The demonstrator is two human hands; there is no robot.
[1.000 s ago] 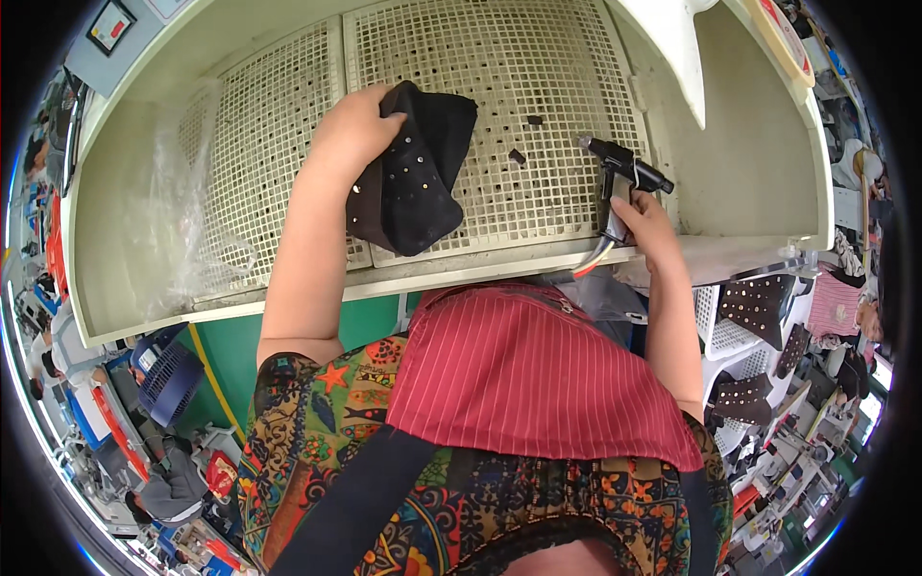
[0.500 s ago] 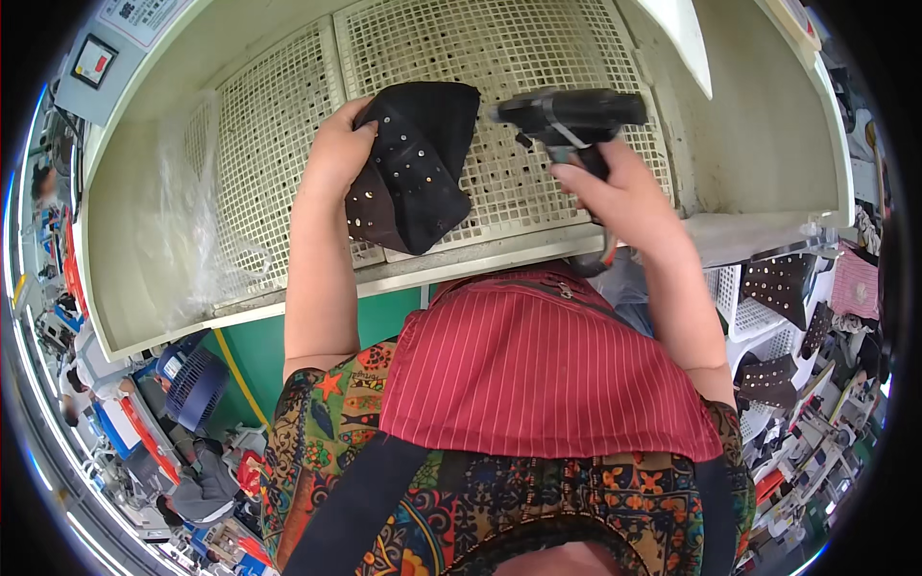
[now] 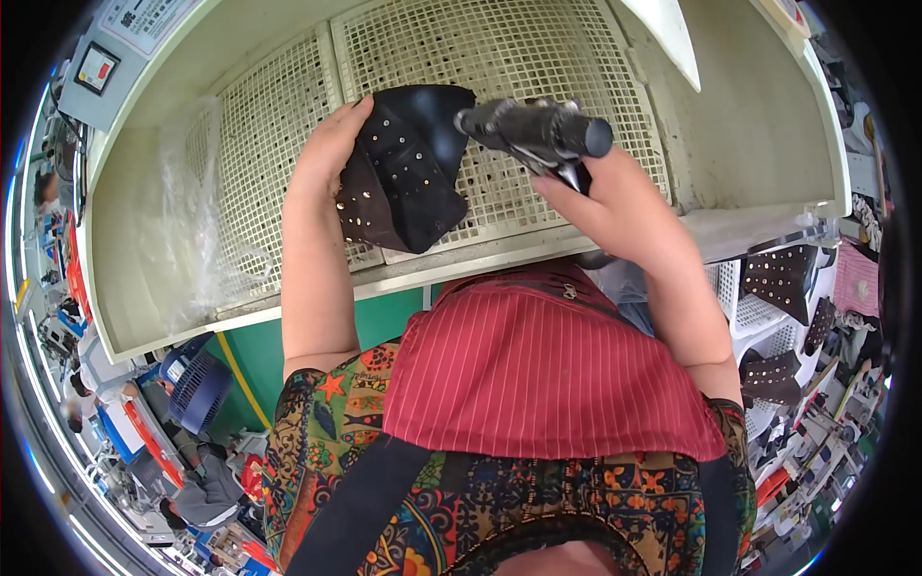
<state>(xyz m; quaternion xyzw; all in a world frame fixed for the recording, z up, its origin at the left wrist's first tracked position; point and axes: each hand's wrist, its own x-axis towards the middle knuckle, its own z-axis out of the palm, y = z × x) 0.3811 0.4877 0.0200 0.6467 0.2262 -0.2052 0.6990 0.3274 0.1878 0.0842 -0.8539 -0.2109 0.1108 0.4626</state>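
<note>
left hand (image 3: 327,151) holds studded black material (image 3: 405,173) by its edge; right hand (image 3: 619,206) clasps gun-shaped tool (image 3: 538,129).

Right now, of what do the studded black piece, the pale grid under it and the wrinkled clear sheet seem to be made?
Studded black piece: perhaps leather or coated fabric, smooth with soft sheen.
Pale grid: probably moulded plastic, matt, with regular square holes.
Clear sheet: likely thin plastic film, glossy, see-through, creased.

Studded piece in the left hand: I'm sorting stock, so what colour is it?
The piece is black, dark brown at lower left; see the head view.
</note>
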